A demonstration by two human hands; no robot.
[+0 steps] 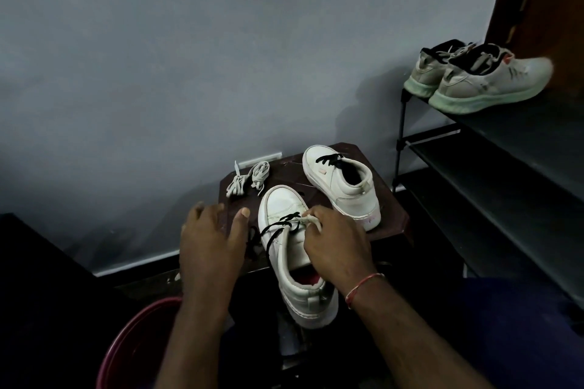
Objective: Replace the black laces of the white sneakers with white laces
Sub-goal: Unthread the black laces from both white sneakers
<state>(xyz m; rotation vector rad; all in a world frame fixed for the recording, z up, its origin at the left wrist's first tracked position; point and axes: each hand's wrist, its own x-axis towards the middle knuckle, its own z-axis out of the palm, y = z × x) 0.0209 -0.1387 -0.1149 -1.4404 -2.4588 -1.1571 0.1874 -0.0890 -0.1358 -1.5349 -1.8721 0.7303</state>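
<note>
Two white sneakers lie on a small dark stool (392, 221). The near sneaker (286, 208) points away from me, its heel hanging over the stool's front edge, with a loosened black lace (278, 227) trailing to its left. My right hand (335, 246) rests on this shoe's right side and pinches its white tongue near the laces. My left hand (211, 240) hovers open just left of the shoe, fingers spread. The far sneaker (341, 186) keeps its black lace (328, 160). Two bundled white laces (249, 180) lie at the stool's back left.
A black shoe rack (493, 161) stands at the right, with a pair of grey-white running shoes (480, 76) on its top shelf. A red round tub (132, 344) sits below my left forearm. A grey wall is close behind the stool.
</note>
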